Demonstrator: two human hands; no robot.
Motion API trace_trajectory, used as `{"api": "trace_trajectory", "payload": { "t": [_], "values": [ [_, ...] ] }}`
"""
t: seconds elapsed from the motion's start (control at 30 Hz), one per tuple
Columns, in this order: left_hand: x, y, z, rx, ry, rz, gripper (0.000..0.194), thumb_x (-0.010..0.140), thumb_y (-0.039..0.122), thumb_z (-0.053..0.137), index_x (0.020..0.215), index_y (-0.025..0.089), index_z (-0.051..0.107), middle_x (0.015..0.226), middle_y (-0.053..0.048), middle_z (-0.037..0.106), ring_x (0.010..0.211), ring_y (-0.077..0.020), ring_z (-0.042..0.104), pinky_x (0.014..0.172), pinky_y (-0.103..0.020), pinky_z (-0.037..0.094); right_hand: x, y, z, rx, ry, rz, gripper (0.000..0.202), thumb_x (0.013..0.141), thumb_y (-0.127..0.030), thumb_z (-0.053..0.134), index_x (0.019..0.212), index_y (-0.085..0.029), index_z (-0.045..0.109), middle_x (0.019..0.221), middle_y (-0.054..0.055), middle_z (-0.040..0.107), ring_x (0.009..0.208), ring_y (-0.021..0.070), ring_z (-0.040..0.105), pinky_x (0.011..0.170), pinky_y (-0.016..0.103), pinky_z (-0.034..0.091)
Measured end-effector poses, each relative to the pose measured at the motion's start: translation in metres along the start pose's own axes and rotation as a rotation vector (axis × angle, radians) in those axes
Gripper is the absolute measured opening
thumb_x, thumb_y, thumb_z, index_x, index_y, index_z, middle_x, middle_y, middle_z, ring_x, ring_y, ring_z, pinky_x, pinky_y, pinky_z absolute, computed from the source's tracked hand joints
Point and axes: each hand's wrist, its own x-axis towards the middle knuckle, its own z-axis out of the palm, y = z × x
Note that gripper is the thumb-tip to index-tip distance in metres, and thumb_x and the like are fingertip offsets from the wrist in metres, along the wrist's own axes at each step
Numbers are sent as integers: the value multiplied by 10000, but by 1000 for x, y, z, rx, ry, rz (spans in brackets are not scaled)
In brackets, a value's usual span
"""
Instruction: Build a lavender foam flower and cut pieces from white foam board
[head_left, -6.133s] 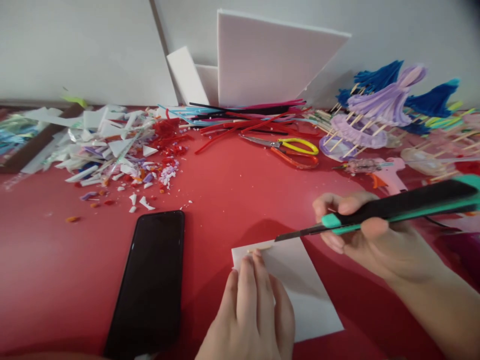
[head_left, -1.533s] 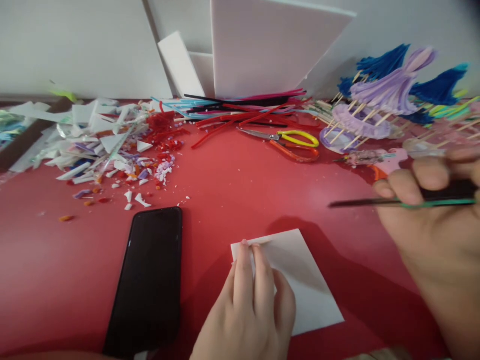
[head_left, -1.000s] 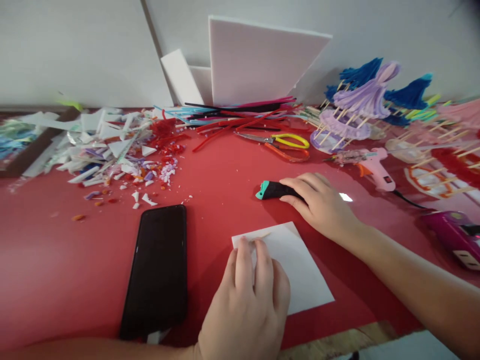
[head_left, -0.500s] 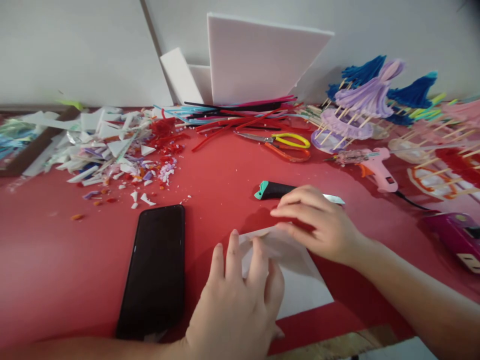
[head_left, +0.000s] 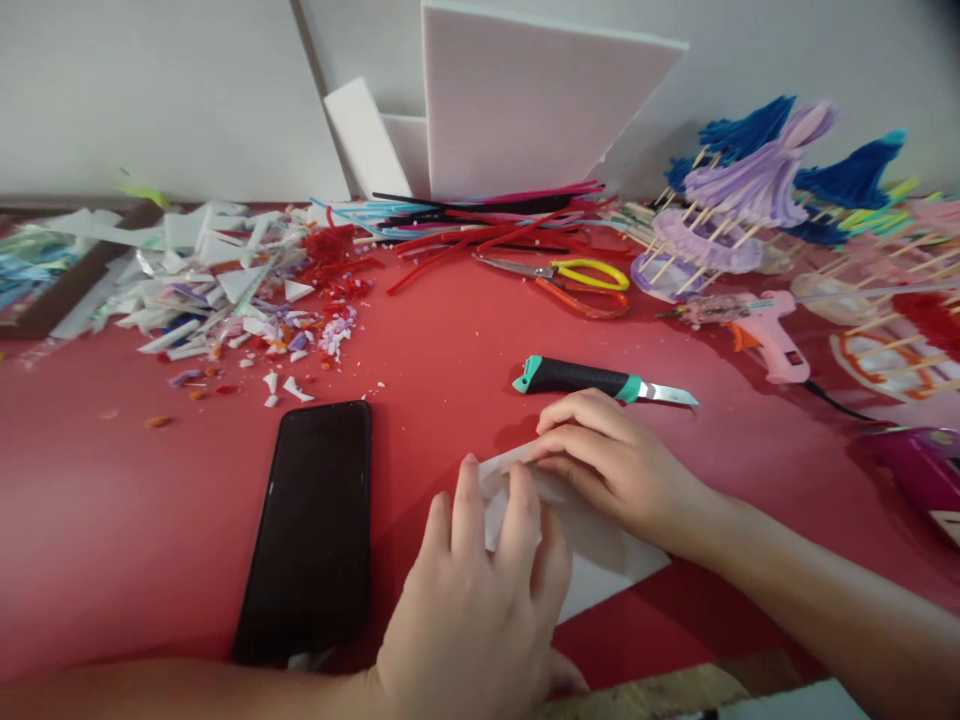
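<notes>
A white sheet (head_left: pixel 600 575) lies on the red tabletop under both hands. My left hand (head_left: pixel 480 590) rests on its left part with the fingers spread; a small item near the fingertips is too hidden to name. My right hand (head_left: pixel 622 470) touches the sheet's far edge, its fingers bent and slightly apart, close to the left fingertips. Just beyond the right hand lies a cutting knife (head_left: pixel 581 378) with a black and green handle, its blade pointing right. A black phone (head_left: pixel 309 530) lies to the left of the sheet.
Foam scraps (head_left: pixel 240 285) are heaped at the back left. Pipe cleaners (head_left: pixel 480 225), scissors (head_left: pixel 559 275) and an upright white board (head_left: pixel 540 105) stand or lie behind. To the right are a pink glue gun (head_left: pixel 772 335), stick-supported crafts (head_left: pixel 705 240) and a purple device (head_left: pixel 919 475).
My right hand has moved left and down onto the sheet's edge, uncovering more of the knife. My left hand has barely moved. The view has shifted slightly.
</notes>
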Motion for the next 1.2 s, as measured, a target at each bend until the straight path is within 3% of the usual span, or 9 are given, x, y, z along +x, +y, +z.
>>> {"api": "trace_trajectory", "payload": {
  "t": [0.13, 0.23, 0.37, 0.5, 0.73, 0.8, 0.9, 0.97, 1.2],
  "values": [
    [1, -14, -9, 3, 18, 17, 969, 546, 737, 693, 1267, 107, 541, 1257, -248, 587, 1091, -433, 591, 766, -475, 578, -2, 2, 0, 17, -28, 3, 146, 918, -111, 471, 917, -186, 597, 935, 67, 591, 875, 181, 522, 767, 358, 488],
    [1, -21, -8, 4, -7, -9, 877, 529, 629, 785, 1218, 130, 572, 1198, -211, 628, 1016, -360, 626, 741, -430, 580, -2, 4, -1, 23, -22, 19, 146, 913, -91, 454, 884, -186, 560, 923, 63, 575, 862, 175, 522, 754, 353, 489],
    [-6, -18, 2, 27, 44, -40, 748, 528, 640, 776, 1105, 187, 627, 1116, -175, 651, 924, -304, 625, 712, -403, 569, -1, 6, -3, 12, 82, 30, 150, 899, -81, 447, 864, -197, 536, 932, 64, 551, 880, 179, 541, 767, 360, 491],
    [-17, -13, 9, 101, 78, -45, 769, 613, 617, 743, 1219, 172, 581, 1064, -161, 645, 901, -281, 603, 712, -380, 551, 1, 6, -4, -10, 164, 47, 133, 902, -92, 462, 878, -205, 530, 918, 56, 575, 870, 172, 568, 757, 338, 495],
    [-18, -5, 3, 78, 13, -14, 639, 770, 531, 662, 1257, 125, 576, 873, -57, 648, 740, -197, 567, 642, -310, 521, -1, 1, -5, -63, 142, 3, 143, 912, -88, 448, 877, -200, 530, 882, 54, 596, 822, 172, 577, 729, 334, 509],
    [-18, -2, 3, 63, 19, -2, 621, 784, 536, 644, 1248, 128, 584, 959, -68, 669, 793, -210, 593, 684, -323, 535, -1, 1, -3, -82, 116, -25, 146, 908, -78, 453, 872, -192, 536, 892, 62, 600, 831, 180, 574, 743, 347, 517],
    [-21, 4, 11, 68, 50, 42, 553, 855, 507, 564, 1216, 89, 596, 1192, -136, 639, 1051, -286, 596, 862, -372, 526, -1, 1, -1, -98, 76, -46, 148, 904, -65, 458, 868, -171, 554, 924, 86, 608, 875, 197, 567, 785, 375, 521],
    [-24, 9, 17, 96, 107, 111, 534, 902, 477, 495, 1187, 37, 595, 1206, -184, 635, 1134, -316, 573, 900, -375, 516, -2, 2, 0, -106, 47, -69, 164, 912, -61, 440, 864, -158, 563, 930, 97, 609, 897, 206, 556, 804, 392, 516],
    [-23, 20, 25, 170, 237, 143, 483, 919, 429, 468, 1157, 29, 598, 1087, -177, 692, 994, -302, 662, 777, -337, 568, -9, 2, -2, -96, -45, -115, 187, 937, -91, 416, 825, -154, 551, 909, 85, 598, 890, 201, 512, 793, 394, 498]
  ]
}}
